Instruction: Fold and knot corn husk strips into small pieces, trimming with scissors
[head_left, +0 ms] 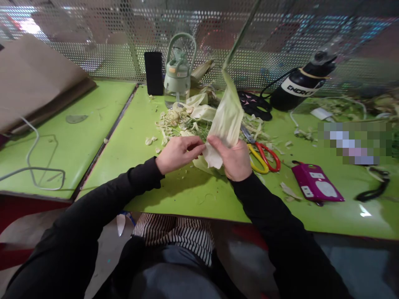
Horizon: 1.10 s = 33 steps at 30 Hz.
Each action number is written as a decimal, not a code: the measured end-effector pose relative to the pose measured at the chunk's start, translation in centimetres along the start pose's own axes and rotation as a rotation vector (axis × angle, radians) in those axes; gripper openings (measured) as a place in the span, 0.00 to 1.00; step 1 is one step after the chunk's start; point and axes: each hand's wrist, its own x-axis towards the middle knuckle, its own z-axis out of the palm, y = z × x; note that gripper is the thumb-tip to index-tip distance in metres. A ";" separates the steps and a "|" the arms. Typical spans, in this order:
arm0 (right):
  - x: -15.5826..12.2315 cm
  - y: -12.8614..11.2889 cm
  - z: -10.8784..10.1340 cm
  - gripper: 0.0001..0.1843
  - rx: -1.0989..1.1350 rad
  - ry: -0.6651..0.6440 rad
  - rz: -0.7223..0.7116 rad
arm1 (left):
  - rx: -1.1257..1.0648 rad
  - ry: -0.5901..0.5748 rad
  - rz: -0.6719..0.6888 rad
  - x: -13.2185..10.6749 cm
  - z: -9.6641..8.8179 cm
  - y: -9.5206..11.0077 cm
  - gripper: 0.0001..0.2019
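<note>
My right hand (237,160) is closed around the broad lower end of a pale green corn husk (229,112), its thumb lying across the front. The husk stands upright and narrows to a long thin tip that bends toward the upper right. At its lower left edge, the closed fingertips of my left hand (182,153) pinch the husk. Behind both hands lies a heap of husk scraps and curled shreds (174,120). Scissors (263,157) with one yellow and one red handle rest just right of my right hand, blades partly among the scraps.
A black phone (153,74) and a green-lidded water bottle (177,79) stand by the perforated metal screen (121,45). To the right are a black bottle (294,89) and a purple power adapter (318,182). Brown paper (40,79) and a bent wire (31,168) lie left, past the table seam.
</note>
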 end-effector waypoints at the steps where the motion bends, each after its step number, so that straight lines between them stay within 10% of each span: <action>1: 0.0 0.1 0.1 0.16 0.001 0.022 -0.002 | 0.024 0.038 0.020 0.0 0.2 0.0 0.10; 12: -0.3 0.4 1.1 0.20 0.221 0.089 0.088 | -0.187 0.119 -0.005 -0.2 1.4 -0.6 0.09; 24: 1.5 0.2 -1.3 0.22 0.151 -0.255 0.230 | -0.081 0.017 -0.084 0.6 -0.1 -2.3 0.02; 33: 0.4 -0.1 -0.5 0.14 0.231 -0.231 0.131 | -0.188 -0.253 0.015 0.3 0.2 -2.0 0.17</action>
